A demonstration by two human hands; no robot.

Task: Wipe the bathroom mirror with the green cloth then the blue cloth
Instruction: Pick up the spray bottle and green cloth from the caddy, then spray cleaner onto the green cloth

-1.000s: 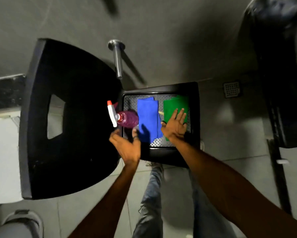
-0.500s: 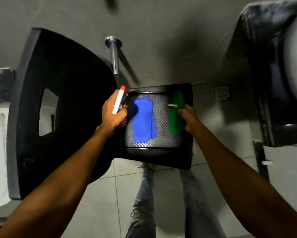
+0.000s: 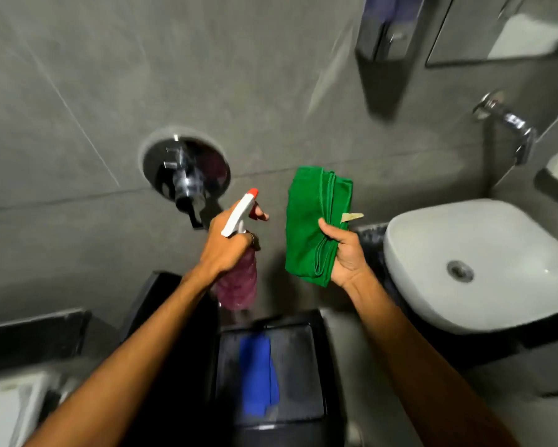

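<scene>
My right hand (image 3: 345, 253) grips a folded green cloth (image 3: 310, 221) and holds it up in front of the grey wall. My left hand (image 3: 229, 243) is closed around a spray bottle (image 3: 239, 279) with pink liquid, a white trigger head and a red nozzle. The blue cloth (image 3: 258, 375) lies flat on a black stool seat (image 3: 303, 366) below my arms. A corner of the mirror (image 3: 503, 30) shows at the top right, far above both hands.
A white basin (image 3: 477, 262) sits at the right, with a chrome tap (image 3: 510, 124) on the wall above it. A chrome valve (image 3: 185, 175) juts from the wall left of the bottle. A dark dispenser (image 3: 384, 43) hangs beside the mirror. A black chair (image 3: 161, 317) stands at lower left.
Both hands have lifted off the stool, the left with the spray bottle and the right with the green cloth. The view has tilted up towards the wall, basin and mirror.
</scene>
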